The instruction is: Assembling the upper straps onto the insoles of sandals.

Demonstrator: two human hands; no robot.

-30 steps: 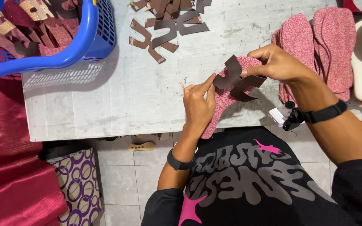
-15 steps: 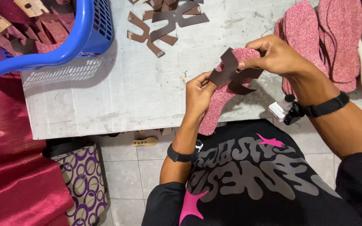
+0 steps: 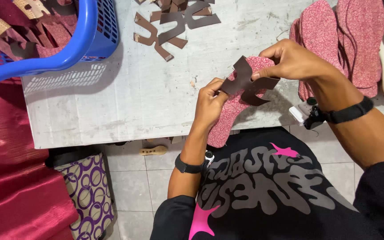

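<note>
Hands [image 3: 210, 104] [image 3: 290, 60] gripping strap [image 3: 245, 82], sole [image 3: 232, 113], table edge [image 3: 125, 135]

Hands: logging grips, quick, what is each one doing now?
Left hand: closed on the pink sole and brown strap piece.
Right hand: fingers pinching the brown strap piece.

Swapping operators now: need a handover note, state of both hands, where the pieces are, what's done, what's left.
Left hand: grips the pink patterned sole and one end of the brown strap piece.
Right hand: pinches the strap's other end against the sole.
Loose brown straps lie on the table; more pink soles are stacked on the right; the blue basket holds strapped pieces.
Done: strap laid on the sole.
Left: whether it is fixed, cannot tell.
</note>
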